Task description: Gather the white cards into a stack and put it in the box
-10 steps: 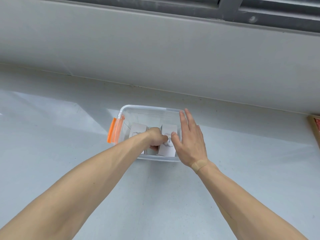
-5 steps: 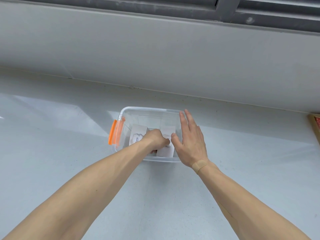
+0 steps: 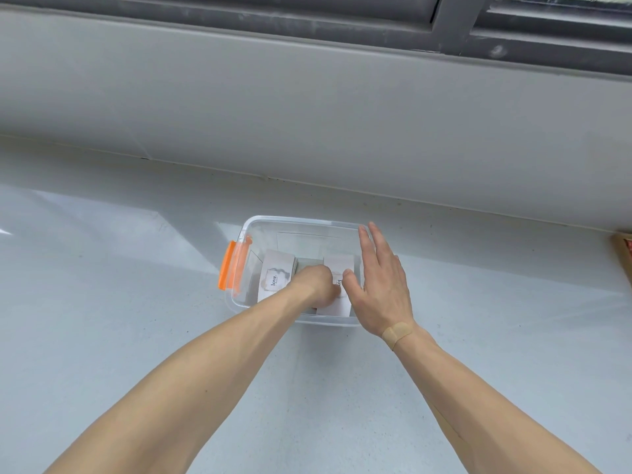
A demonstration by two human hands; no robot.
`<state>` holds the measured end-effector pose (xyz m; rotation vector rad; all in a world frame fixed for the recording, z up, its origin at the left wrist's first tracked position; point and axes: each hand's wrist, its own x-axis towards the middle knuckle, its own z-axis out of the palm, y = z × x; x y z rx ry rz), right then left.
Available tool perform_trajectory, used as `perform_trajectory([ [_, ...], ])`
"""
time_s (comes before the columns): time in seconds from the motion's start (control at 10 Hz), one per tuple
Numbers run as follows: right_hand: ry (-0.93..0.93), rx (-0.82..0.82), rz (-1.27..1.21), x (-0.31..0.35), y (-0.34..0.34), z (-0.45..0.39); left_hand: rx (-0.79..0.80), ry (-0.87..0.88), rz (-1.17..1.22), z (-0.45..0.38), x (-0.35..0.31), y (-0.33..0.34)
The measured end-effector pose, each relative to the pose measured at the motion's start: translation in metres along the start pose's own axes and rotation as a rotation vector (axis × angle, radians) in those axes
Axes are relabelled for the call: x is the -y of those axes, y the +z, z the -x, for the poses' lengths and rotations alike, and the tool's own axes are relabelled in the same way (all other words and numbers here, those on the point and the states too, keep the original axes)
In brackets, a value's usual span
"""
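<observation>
A clear plastic box (image 3: pixel 301 227) with an orange latch (image 3: pixel 228 265) stands on the grey table. Inside it lie white cards: a stack printed "love." (image 3: pixel 275 277) at the left and another white stack (image 3: pixel 338 265) at the right, with a darker stack between them. My left hand (image 3: pixel 316 283) reaches down into the box, fingers curled on the cards in the middle; what it grips is hidden. My right hand (image 3: pixel 384 285) rests flat along the box's right rim, fingers straight, thumb touching the right stack.
A grey wall and dark window frame rise behind the table. A brown object (image 3: pixel 624 254) pokes in at the right edge. The grey tabletop (image 3: pixel 102 302) stretches left and right of the box.
My left hand has shifted slightly inside the box, uncovering more of the left "love." stack. My right hand stays on the right rim.
</observation>
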<state>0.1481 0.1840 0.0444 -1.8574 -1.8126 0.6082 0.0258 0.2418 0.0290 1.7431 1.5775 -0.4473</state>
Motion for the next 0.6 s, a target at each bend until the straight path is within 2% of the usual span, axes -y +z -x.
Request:
perform_trajectory([
  [0.4,0.009,0.027,0.035,0.003,-0.005,0.001,0.078,-0.071,-0.01,0.011,-0.006,-0.016],
  [0.5,0.022,0.058,0.036,0.005,-0.01,0.0,0.042,-0.079,0.027,0.015,-0.004,-0.019],
  [0.6,0.04,0.051,0.003,0.007,-0.025,-0.001,-0.099,-0.028,0.089,0.025,0.005,-0.024],
])
